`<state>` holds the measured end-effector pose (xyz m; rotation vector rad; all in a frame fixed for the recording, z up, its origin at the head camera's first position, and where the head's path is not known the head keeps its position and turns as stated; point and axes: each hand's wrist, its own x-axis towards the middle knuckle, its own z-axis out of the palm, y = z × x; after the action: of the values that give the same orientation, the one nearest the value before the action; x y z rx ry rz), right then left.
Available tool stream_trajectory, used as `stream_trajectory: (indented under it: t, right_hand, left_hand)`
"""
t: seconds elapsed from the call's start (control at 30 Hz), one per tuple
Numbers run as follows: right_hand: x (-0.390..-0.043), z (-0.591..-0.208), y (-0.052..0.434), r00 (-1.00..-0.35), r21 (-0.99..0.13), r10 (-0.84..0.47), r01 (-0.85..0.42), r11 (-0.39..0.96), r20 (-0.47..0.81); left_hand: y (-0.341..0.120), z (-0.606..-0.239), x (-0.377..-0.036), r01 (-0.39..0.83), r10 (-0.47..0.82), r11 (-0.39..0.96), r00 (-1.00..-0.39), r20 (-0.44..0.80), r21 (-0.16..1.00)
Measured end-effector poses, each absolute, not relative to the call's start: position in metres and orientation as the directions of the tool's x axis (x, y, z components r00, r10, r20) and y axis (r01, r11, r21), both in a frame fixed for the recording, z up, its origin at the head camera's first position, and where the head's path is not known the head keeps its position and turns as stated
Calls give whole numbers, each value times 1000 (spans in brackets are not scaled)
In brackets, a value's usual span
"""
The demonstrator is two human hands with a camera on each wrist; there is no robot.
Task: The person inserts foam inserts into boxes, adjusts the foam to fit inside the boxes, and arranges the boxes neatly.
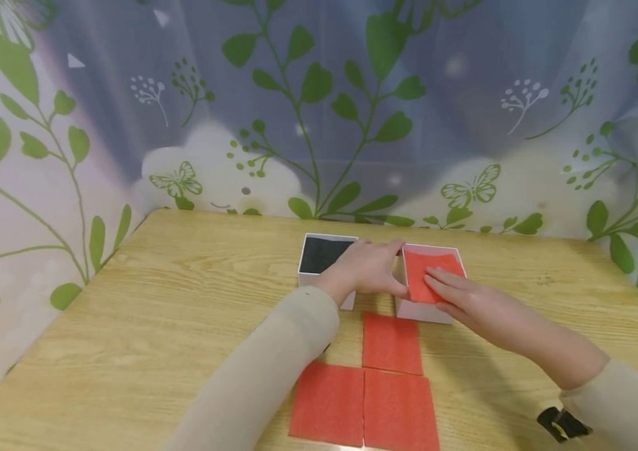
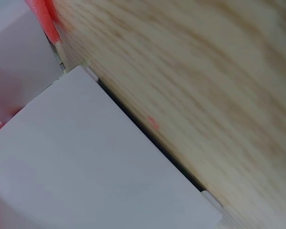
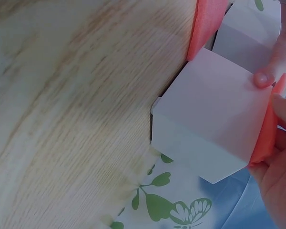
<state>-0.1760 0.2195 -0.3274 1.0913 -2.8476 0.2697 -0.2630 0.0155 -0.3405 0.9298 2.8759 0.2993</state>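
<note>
Two white boxes stand side by side on the table. In the head view, my left hand (image 1: 366, 266) grips the right white box (image 1: 422, 313) at its left side, thumb near the front corner and a finger near the back corner. A red felt-like square (image 1: 417, 269) lies over that box's opening, slightly sunken. My right hand (image 1: 482, 307) presses on this square with fairly straight fingers. In the right wrist view, the red sheet (image 3: 264, 143) bulges at the mouth of the box (image 3: 209, 95). Its underside and the box's inside are hidden.
The left white box (image 1: 307, 282) holds a black sheet (image 1: 321, 250); my left arm partly hides it. Three red squares lie flat in front: one nearest the boxes (image 1: 391, 343), two side by side (image 1: 327, 401). A patterned curtain (image 1: 352, 125) hangs behind the table (image 1: 183, 300).
</note>
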Motion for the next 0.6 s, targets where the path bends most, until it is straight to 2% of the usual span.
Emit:
stream_trajectory:
  t: [0.17, 0.4, 0.6]
  right_hand:
    - [-178, -328, 219, -749, -141, -649, -663, 735, 134]
    - [-175, -333, 214, -672, 74, -707, -711, 699, 221]
    - [-164, -332, 208, -659, 111, -719, -715, 690, 220]
  left_hand:
    - [15, -341, -263, 565, 586, 796, -809, -42, 217]
    - [14, -341, -264, 569, 589, 793, -807, -39, 218]
    - [15, -341, -263, 579, 596, 787, -803, -22, 210]
